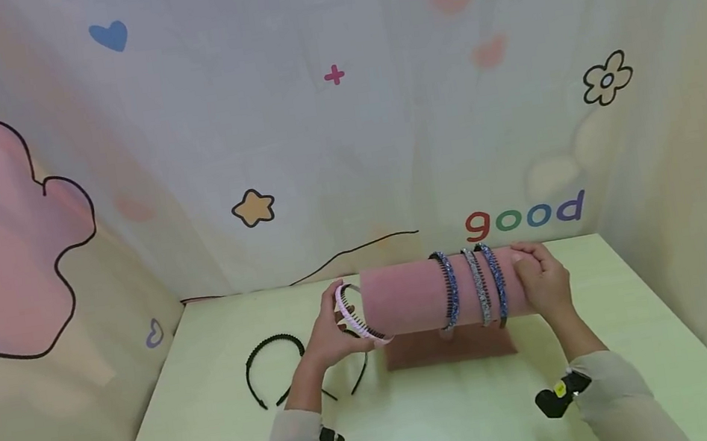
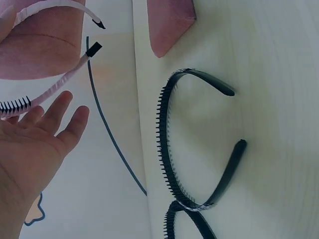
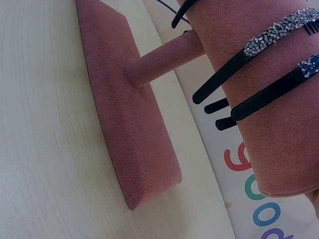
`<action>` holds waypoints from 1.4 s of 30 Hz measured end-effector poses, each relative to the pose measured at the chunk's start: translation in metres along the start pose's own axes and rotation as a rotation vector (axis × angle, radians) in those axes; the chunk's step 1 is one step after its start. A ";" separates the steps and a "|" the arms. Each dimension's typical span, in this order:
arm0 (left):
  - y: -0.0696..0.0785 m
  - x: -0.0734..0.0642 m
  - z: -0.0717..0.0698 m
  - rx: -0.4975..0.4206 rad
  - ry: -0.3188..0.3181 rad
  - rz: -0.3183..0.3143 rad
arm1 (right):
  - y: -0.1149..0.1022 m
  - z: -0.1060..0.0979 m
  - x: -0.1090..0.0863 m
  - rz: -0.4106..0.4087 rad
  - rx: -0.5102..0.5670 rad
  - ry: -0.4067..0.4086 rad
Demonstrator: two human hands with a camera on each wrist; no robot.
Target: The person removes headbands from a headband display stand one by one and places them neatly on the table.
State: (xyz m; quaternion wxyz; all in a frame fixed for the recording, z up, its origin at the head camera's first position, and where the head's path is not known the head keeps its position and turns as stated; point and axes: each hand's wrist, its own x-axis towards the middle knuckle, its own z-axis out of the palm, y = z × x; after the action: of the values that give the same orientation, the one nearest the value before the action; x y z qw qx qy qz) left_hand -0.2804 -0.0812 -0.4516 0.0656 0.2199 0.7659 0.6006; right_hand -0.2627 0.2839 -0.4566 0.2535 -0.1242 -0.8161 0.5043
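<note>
Pale cloth printed with cartoon hearts, a star and the word "good" is hanging behind a light wood-grain bench (image 1: 409, 423). At the left, two black, toothed, curved headbands (image 1: 273, 338) are lying on it, apparently touching each other. Beyond them the left hand (image 1: 331, 335) is holding a pale-pink, toothed, C-shaped headband (image 2: 60, 82) in the air by the left end of a pink, plush-covered cylinder (image 1: 405, 300); whether band and plush are touching, I cannot tell. That grip is curving wide around the band, thumb low and fingers higher.

The pink headband is probably weighing little and springing like thin plastic, so holding it near both tips should be spreading it evenly; twisting could be cracking it, and its teeth could be catching the nap. The cylinder is standing on a post above a pink plush base (image 1: 426, 350) and is likely offering a soft, non-slip surface. Farther right, blue (image 1: 452, 289), silver (image 1: 480, 285) and blue glittered headbands are encircling it, their rough sparkle possibly shedding if rubbed. At the far right, the right hand (image 1: 545, 280) is gripping the cylinder's end, its grip closed around the edge, a sensible place for steadying.
</note>
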 end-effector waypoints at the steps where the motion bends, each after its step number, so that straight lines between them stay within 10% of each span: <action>1: -0.001 -0.001 0.001 -0.002 0.011 -0.006 | 0.001 0.000 0.000 -0.003 0.004 0.002; 16: -0.043 -0.019 -0.006 0.054 0.167 -0.059 | 0.002 0.002 -0.002 0.007 0.032 0.005; 30: -0.052 -0.054 -0.013 -0.025 0.375 -0.094 | 0.001 0.003 -0.002 -0.031 0.036 0.022; 42: -0.050 -0.075 -0.025 -0.019 0.432 -0.101 | 0.003 0.002 0.000 -0.039 0.031 0.031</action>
State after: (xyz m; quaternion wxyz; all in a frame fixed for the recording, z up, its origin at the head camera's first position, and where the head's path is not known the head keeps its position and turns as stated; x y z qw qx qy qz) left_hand -0.2355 -0.1443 -0.5049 -0.0679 0.0467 0.7667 0.6367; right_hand -0.2638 0.2836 -0.4606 0.2779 -0.1121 -0.8065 0.5097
